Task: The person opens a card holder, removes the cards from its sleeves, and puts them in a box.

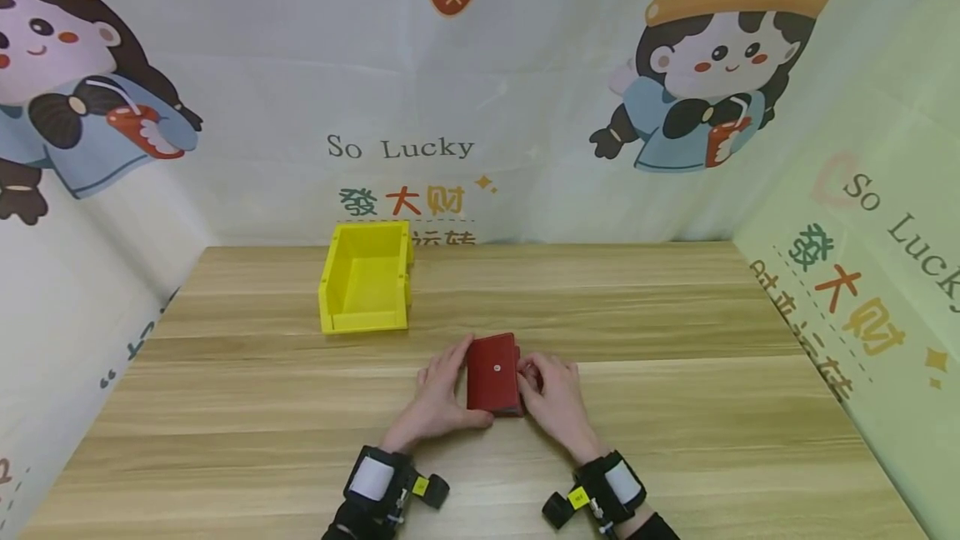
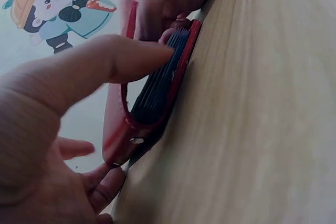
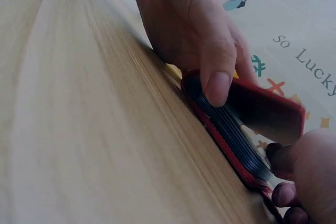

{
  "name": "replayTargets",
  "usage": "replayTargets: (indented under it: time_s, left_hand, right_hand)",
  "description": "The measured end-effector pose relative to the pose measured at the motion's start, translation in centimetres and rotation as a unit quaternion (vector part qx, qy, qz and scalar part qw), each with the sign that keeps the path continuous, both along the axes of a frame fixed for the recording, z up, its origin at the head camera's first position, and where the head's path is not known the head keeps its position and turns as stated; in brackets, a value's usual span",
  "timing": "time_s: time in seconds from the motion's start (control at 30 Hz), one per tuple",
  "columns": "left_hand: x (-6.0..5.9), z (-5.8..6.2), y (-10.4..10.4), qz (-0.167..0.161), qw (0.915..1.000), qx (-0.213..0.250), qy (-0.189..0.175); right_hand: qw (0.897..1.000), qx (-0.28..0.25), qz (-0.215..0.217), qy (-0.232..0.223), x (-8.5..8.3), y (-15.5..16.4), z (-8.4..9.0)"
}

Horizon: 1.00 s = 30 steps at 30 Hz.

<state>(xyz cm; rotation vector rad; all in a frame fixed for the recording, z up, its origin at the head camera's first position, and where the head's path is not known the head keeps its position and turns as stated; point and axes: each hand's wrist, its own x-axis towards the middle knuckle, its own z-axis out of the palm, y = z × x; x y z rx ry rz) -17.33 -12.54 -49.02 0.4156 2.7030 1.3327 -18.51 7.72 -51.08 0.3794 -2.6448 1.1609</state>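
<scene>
Head view: a red card wallet [image 1: 494,375] lies on the wooden counter [image 1: 675,407], in front of the yellow bin [image 1: 367,277] and a little to its right, well apart from it.
Wallet: flat on the counter, closed flap up with a small snap stud on top (the wrist views show dark pleated card pockets along its open edge).
Left hand [image 1: 438,398]: at the wallet's left edge, fingers laid along that side and thumb curled round the near corner; in the left wrist view the thumb [image 2: 100,66] reaches across to the pleated edge of the wallet [image 2: 157,87].
Right hand [image 1: 553,394]: at the wallet's right edge, fingers bent and pinching that side; in the right wrist view the fingertips [image 3: 286,192] sit against the wallet's [image 3: 247,124] near end.
Bin: upright on the counter, open side up, near the printed backdrop.
Wrists: both carry dark straps with small cameras.
</scene>
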Motion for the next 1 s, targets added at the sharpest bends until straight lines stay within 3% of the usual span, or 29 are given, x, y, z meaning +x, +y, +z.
replayTargets:
  time_s: [0.37, 0.47, 0.67, 0.83, 1.0]
  left_hand:
    - [1.3, 1.1, 0.6, 0.015, 0.9978, 0.042, 0.049]
    - [1.5, 1.4, 1.0, 0.043, 0.9946, 0.064, 0.069]
    - [1.4, 1.9, 1.4, 0.125, 0.9804, 0.117, 0.098]
    - [1.4, 2.1, 0.8, 0.178, 0.9743, 0.087, 0.108]
    - [1.2, 2.2, -0.4, 0.196, 0.9726, 0.066, 0.106]
  right_hand:
    - [1.000, 0.008, 0.007, -0.015, 0.3, -0.2, 0.5]
    - [1.000, 0.007, 0.007, -0.016, 0.2, -0.2, 0.5]
    - [1.000, 0.008, 0.006, -0.001, 0.1, -0.2, 0.2]
    - [1.000, 0.004, 0.006, 0.000, 0.1, -0.2, 0.1]
    - [1.000, 0.001, 0.009, -0.008, 0.1, -0.2, 0.3]
